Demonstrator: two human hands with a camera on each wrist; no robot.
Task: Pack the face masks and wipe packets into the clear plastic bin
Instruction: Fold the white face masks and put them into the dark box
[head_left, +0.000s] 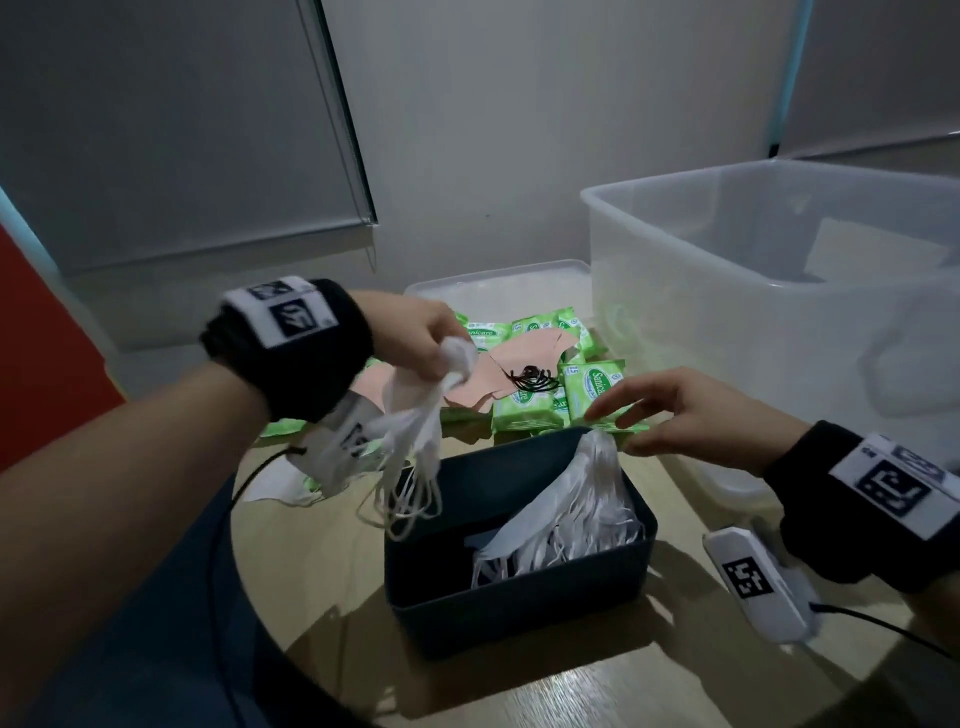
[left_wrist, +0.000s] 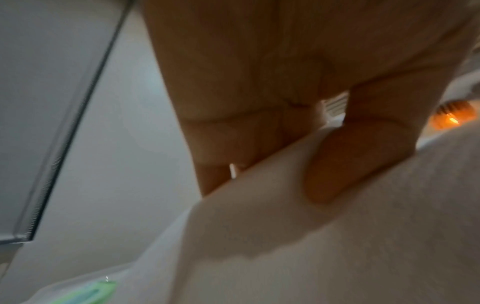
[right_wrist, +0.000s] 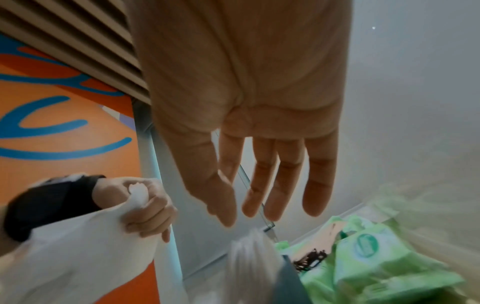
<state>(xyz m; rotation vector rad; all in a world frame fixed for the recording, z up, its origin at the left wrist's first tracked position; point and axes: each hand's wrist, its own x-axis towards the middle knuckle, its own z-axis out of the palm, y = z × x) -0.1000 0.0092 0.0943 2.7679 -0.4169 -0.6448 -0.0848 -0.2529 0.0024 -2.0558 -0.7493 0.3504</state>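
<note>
Clutching a bunch of white face masks (head_left: 415, 415) by one gathered end, the left hand (head_left: 415, 332) holds them above the near-left corner of a dark grey box (head_left: 519, 587), fingers curled tight round the fabric so that the ear loops dangle towards the round wooden table (head_left: 332, 571). The bunch hangs with its long axis nearly vertical. The right hand (head_left: 685, 415) reaches in from the right with fingers straight and slightly spread, holding nothing, its fingertips just over a second bundle of white masks (head_left: 571, 504) that leans against the box's far right corner and pokes above the rim. That bundle lies directly below and just ahead of the right hand, which is the nearer of the two. Green wipe packets (head_left: 524, 405) and peach-coloured masks (head_left: 498, 374) are heaped just beyond the box. The clear plastic bin (head_left: 675, 249) stands to the right, beyond the right hand, tall and translucent, so anything lifted has to travel rightwards and up over its rim. Little appears to be inside it yet, though its cloudy walls make that hard to judge.
</note>
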